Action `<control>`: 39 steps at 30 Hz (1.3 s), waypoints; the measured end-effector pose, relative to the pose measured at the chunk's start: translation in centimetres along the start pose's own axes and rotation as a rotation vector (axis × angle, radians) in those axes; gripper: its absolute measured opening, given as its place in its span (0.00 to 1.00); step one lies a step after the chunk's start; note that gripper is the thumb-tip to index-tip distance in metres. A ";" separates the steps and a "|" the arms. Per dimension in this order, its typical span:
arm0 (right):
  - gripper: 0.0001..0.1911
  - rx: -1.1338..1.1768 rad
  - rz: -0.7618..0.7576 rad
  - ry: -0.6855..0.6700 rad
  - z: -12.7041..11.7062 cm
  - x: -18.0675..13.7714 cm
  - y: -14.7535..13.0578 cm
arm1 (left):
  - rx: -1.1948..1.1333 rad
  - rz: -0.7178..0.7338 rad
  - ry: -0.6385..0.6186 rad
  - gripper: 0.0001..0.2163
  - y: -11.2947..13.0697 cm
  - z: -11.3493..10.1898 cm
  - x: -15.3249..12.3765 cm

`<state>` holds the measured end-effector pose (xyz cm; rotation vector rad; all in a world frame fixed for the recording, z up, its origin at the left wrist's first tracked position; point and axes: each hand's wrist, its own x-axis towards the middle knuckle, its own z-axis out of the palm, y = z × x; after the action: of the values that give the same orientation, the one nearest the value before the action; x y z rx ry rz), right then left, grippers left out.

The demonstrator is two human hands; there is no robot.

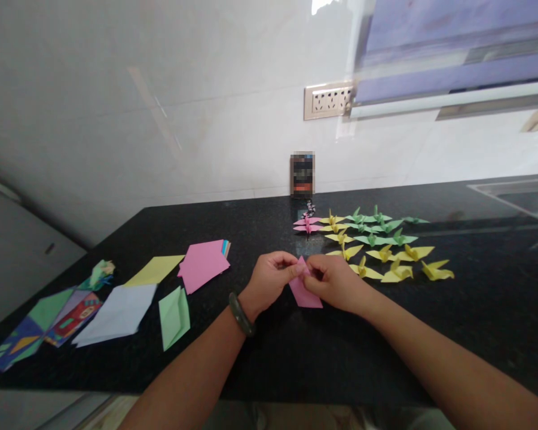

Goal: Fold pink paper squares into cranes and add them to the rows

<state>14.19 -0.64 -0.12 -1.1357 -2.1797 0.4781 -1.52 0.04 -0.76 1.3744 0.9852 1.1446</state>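
Note:
Between my two hands, low over the black counter, is a folded piece of pink origami paper (308, 297); its lower part hangs out below my fingers. My left hand (274, 279), with a dark bangle at the wrist, pinches its upper left side. On the other side my right hand (336, 282) grips it near the tip, fingers curled in. Just beyond my right hand stand several yellow paper cranes (395, 272) and green paper cranes (371, 239). Two pink paper cranes (307, 224) sit straight ahead of my hands.
Left of my hands lie a stack of pink paper (204, 266), a folded green paper (174, 316), white sheets (116, 313), a yellow sheet (155, 270) and colourful packaging (74, 316). A phone-like object (302, 176) leans on the wall below a socket (329, 100).

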 end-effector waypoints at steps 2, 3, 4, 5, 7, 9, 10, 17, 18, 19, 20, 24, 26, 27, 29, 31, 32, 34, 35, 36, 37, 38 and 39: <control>0.12 0.016 -0.005 0.032 0.0 0.1 -0.3 | -0.038 -0.004 0.014 0.07 0.1 0.0 0.0; 0.12 0.027 -0.001 0.049 -0.1 0.1 -0.4 | -0.067 -0.008 0.019 0.07 0.1 0.0 0.1; 0.12 0.038 0.007 0.064 -0.1 0.1 -0.5 | -0.099 -0.013 0.024 0.07 0.1 0.0 0.1; 0.12 0.047 0.015 0.075 -0.1 0.1 -0.5 | -0.128 -0.017 0.026 0.07 0.1 0.0 0.1; 0.12 0.051 0.026 0.089 -0.2 0.1 -0.6 | -0.168 -0.023 0.031 0.08 0.0 0.1 0.1; 0.12 0.041 0.027 0.096 -0.2 0.0 -0.6 | -0.188 -0.021 0.043 0.08 -0.1 0.2 0.0; 0.12 0.035 0.021 0.095 -0.2 0.0 -0.6 | -0.196 -0.014 0.056 0.08 -0.1 0.2 0.0; 0.12 0.073 -0.019 0.096 -0.1 0.0 -1.1 | -0.229 0.018 0.103 0.06 0.0 0.2 0.0; 0.12 0.085 -0.017 0.086 -0.2 -0.1 -1.2 | -0.232 0.019 0.111 0.06 0.0 0.2 0.0; 0.12 0.091 -0.019 0.071 -0.3 -0.1 -1.3 | -0.233 0.024 0.123 0.06 0.0 0.1 0.1; 0.12 0.090 -0.023 0.053 -0.4 -0.1 -1.4 | -0.233 0.032 0.139 0.06 -0.1 0.1 0.1; 0.13 0.072 -0.028 0.040 -0.4 -0.2 -1.1 | -0.218 0.071 0.166 0.06 -0.1 0.2 0.0; 0.14 0.071 -0.016 0.072 -0.3 -0.2 -0.9 | -0.178 0.086 0.163 0.07 0.0 0.3 -0.1; 0.14 0.066 -0.014 0.085 -0.3 -0.2 -0.8 | -0.153 0.091 0.163 0.07 0.0 0.4 -0.1; 0.14 0.056 -0.020 0.098 -0.3 -0.2 -0.8 | -0.115 0.088 0.161 0.06 0.0 0.4 -0.2; 0.14 0.060 -0.024 0.096 -0.3 -0.1 -0.8 | -0.119 0.066 0.150 0.05 0.1 0.4 -0.3; 0.14 0.069 -0.019 0.092 -0.3 -0.1 -0.9 | -0.136 0.057 0.145 0.06 0.1 0.4 -0.3; 0.13 0.106 0.007 0.085 -0.4 -0.1 -1.0 | -0.184 0.047 0.152 0.06 0.1 0.4 -0.2; 0.13 0.131 0.021 0.079 -0.4 -0.1 -1.0 | -0.208 0.046 0.161 0.06 0.0 0.4 -0.2; 0.12 0.156 0.035 0.073 -0.5 -0.1 -1.1 | -0.227 0.044 0.171 0.06 0.0 0.4 -0.1; 0.11 0.177 0.046 0.066 -0.5 -0.1 -1.1 | -0.243 0.039 0.180 0.06 0.0 0.3 0.0; 0.10 0.192 0.056 0.056 -0.6 0.0 -1.1 | -0.259 0.032 0.186 0.07 -0.1 0.3 0.0; 0.09 0.200 0.065 0.046 -0.6 0.0 -1.1 | -0.276 0.024 0.190 0.07 -0.1 0.3 0.0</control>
<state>13.95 -1.27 0.97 -1.0983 -2.0101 0.6758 -1.17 0.02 -0.85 1.0742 0.9060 1.3925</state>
